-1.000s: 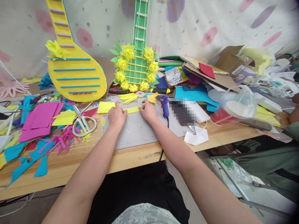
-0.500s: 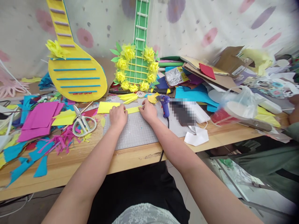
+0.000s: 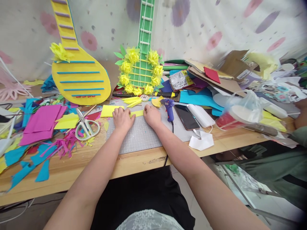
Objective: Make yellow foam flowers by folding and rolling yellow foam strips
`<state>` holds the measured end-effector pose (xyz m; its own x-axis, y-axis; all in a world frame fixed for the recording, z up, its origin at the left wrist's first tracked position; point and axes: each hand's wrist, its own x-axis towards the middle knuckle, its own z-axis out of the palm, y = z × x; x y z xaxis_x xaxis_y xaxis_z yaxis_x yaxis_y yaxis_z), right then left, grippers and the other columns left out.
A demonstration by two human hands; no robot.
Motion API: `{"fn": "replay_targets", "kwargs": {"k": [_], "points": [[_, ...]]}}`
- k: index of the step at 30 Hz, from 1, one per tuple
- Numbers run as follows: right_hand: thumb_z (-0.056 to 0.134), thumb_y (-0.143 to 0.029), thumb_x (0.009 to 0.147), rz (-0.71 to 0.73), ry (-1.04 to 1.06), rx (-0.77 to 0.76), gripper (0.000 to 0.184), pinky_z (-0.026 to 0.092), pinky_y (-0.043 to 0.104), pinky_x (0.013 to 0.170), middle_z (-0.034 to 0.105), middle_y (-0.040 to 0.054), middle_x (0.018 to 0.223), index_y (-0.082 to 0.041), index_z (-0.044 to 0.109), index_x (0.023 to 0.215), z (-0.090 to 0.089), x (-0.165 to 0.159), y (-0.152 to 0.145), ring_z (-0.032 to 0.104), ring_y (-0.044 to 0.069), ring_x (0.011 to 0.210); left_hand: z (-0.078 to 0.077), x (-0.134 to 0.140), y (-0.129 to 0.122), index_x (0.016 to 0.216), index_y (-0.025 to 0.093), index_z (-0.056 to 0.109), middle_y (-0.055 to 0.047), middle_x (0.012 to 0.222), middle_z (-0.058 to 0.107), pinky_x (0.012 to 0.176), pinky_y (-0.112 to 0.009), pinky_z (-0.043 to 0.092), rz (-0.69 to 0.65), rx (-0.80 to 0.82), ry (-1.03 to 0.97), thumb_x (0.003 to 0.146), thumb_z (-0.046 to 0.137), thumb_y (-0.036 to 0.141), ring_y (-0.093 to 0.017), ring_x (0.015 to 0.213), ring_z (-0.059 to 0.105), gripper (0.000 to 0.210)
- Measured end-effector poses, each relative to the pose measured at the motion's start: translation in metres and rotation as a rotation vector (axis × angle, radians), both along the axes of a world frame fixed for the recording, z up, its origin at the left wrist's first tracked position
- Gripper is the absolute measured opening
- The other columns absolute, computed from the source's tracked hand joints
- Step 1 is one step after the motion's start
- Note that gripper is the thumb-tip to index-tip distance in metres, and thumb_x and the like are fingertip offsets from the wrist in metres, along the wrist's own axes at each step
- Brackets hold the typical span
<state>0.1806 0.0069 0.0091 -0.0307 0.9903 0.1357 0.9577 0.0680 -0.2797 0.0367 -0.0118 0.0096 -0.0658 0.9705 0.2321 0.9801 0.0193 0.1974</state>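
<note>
On a grey cutting mat [image 3: 136,137] lies a folded strip of yellow crepe paper [image 3: 137,113], flat and running left to right. My left hand [image 3: 122,118] rests on its left part, fingers spread and thumb stretched out. At the right end, the curled fingers of my right hand [image 3: 153,116] hold the strip; their tips are partly hidden. A wider yellow paper piece [image 3: 107,111] shows left of my left hand. Close to my right hand is a purple glue gun [image 3: 169,110], and behind the strip lie narrow yellow paper pieces [image 3: 131,101].
Scissors [image 3: 86,127] lie left of the mat among magenta sheets [image 3: 42,123] and blue scraps. A yellow cardboard instrument [image 3: 81,76] and a green one with yellow flowers [image 3: 144,48] stand behind. To the right are a phone [image 3: 186,117], a power bank [image 3: 200,115] and a bagged cup [image 3: 236,116].
My left thumb has spread out to the right, away from the fingers. My right hand stays at the strip's right end. The view has shifted slightly.
</note>
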Motion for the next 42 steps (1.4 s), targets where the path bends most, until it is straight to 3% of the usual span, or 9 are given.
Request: {"fn": "replay_targets", "kwargs": {"k": [10,20,26,33,37,42], "points": [[0.038,-0.046,0.091,-0.024,-0.035,0.029,0.040,0.043,0.036,0.086,0.061,0.0147,0.108,-0.015,0.056,0.108,0.002,-0.009,-0.006,0.053,0.026,0.104,-0.004,0.005,0.001,0.092,0.020,0.062,-0.014,0.100,0.055,0.091,-0.043,0.033,0.027,0.028,-0.004,0.076,0.052,0.053,-0.032,0.106,0.043,0.039],[0.048,-0.048,0.085,-0.007,-0.071,0.065,0.044,0.044,0.041,0.086,0.056,0.0171,0.111,-0.014,0.052,0.112,-0.005,-0.012,-0.010,0.049,0.029,0.108,-0.004,0.006,0.001,0.093,0.020,0.062,-0.015,0.102,0.056,0.093,-0.043,0.032,0.053,0.000,-0.026,0.073,0.050,0.062,-0.033,0.108,0.044,0.048],[0.047,-0.049,0.085,0.009,-0.078,0.054,0.045,0.044,0.040,0.086,0.056,0.0174,0.112,-0.014,0.052,0.112,-0.003,-0.011,-0.012,0.048,0.029,0.108,-0.004,0.007,0.001,0.093,0.020,0.062,-0.015,0.103,0.056,0.094,-0.043,0.031,0.071,-0.010,-0.040,0.078,0.048,0.056,-0.033,0.108,0.044,0.041],[0.039,-0.026,0.089,-0.019,-0.089,0.006,0.031,0.044,0.038,0.085,0.056,0.0168,0.113,-0.013,0.052,0.114,0.002,-0.006,-0.013,0.050,0.027,0.106,-0.005,0.007,0.003,0.094,0.020,0.061,-0.015,0.103,0.055,0.094,-0.043,0.031,0.070,-0.012,-0.042,0.076,0.052,0.052,-0.033,0.108,0.043,0.038],[0.029,-0.012,0.088,-0.038,-0.074,-0.026,0.035,0.044,0.037,0.082,0.056,0.0169,0.112,-0.014,0.053,0.113,0.001,0.000,-0.010,0.052,0.026,0.104,-0.005,0.007,0.004,0.093,0.021,0.061,-0.014,0.103,0.055,0.094,-0.044,0.031,0.074,-0.017,-0.033,0.075,0.053,0.054,-0.033,0.108,0.043,0.038],[0.032,-0.009,0.085,-0.024,0.055,0.038,0.035,0.043,0.035,0.083,0.057,0.0134,0.112,-0.016,0.054,0.111,0.003,0.005,-0.006,0.051,0.024,0.106,-0.005,0.008,0.004,0.094,0.020,0.061,-0.014,0.104,0.056,0.095,-0.043,0.031,0.098,-0.032,-0.018,0.075,0.054,0.054,-0.032,0.109,0.044,0.039]]}}
